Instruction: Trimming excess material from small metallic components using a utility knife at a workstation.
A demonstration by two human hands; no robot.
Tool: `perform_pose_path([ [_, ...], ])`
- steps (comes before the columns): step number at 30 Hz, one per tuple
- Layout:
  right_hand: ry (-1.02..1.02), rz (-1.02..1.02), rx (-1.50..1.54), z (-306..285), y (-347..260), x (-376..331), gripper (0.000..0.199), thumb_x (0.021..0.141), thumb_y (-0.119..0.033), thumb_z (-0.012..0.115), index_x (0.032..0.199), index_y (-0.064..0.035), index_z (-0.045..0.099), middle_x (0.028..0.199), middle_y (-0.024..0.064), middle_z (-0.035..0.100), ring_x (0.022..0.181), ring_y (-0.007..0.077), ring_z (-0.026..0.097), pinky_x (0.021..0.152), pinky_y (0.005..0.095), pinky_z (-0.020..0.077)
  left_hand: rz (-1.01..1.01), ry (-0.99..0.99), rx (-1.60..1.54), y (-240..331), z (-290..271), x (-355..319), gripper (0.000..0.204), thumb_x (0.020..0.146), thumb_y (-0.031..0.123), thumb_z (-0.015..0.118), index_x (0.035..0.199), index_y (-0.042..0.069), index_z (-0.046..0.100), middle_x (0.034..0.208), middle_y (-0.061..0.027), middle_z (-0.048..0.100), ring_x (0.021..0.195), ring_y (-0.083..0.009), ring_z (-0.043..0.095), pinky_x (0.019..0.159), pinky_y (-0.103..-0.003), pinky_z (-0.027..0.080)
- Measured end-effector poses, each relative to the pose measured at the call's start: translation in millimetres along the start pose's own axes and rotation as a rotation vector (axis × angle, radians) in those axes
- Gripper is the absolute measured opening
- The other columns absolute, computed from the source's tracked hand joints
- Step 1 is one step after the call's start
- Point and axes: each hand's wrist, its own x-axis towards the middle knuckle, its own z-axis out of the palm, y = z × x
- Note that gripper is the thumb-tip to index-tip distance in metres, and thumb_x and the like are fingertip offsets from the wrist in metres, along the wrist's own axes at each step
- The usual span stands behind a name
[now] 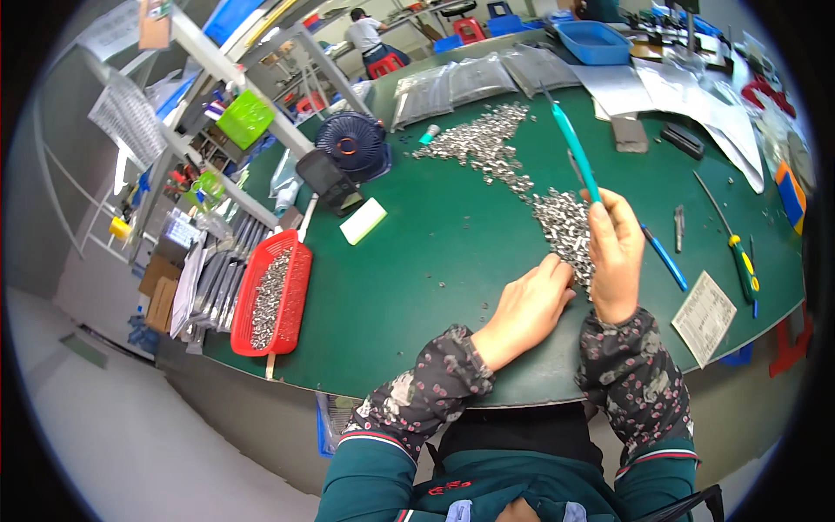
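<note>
In my right hand (pixel 616 252) is a teal pen-shaped tool (pixel 571 139), held upright with its thin dark tip pointing away from me. The fingers are wrapped round its lower end. My left hand (pixel 532 306) rests at the near left edge of a pile of small silvery metal parts (pixel 561 224). Its fingers are curled together, and whatever may be between them is hidden. A larger scatter of the same parts (pixel 478 143) spreads farther back on the green table (pixel 409 261).
At left stand a red basket (pixel 300 291) of small parts, a pale block (pixel 363 221), a phone (pixel 329 181) and a dark fan (pixel 352 143). Right of my hands lie a blue pen (pixel 665 258), a screwdriver (pixel 741 265) and a paper slip (pixel 704 318). Bagged stacks (pixel 481 78) line the back.
</note>
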Motion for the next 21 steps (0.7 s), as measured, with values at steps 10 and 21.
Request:
perform_pose_path([
  [10,-0.398,-0.291,-0.652,16,7,-19,0.023,0.073,-0.009,0.059,0.093,0.0013,0.055,0.074,0.0092,0.048,0.064,0.0198,0.049,0.058,0.0283,0.0394,-0.503,0.697,-1.104,-99,-79,-70,0.007,0.085,0.011,0.05,0.09,0.006,0.049,0.074,-0.0023,0.052,0.05,-0.0021,0.039,0.037,-0.014,0.03],
  [21,-0.641,-0.203,-0.763,29,22,-30,0.029,0.072,-0.012,0.061,0.1,-0.0056,0.057,0.064,0.0081,0.043,0.056,0.0191,0.044,0.052,0.0281,0.0364,-0.606,0.564,-1.454,-121,-83,-73,0.014,0.086,0.018,0.05,0.091,0.005,0.052,0.076,-0.0003,0.049,0.056,-0.004,0.04,0.04,-0.014,0.032],
])
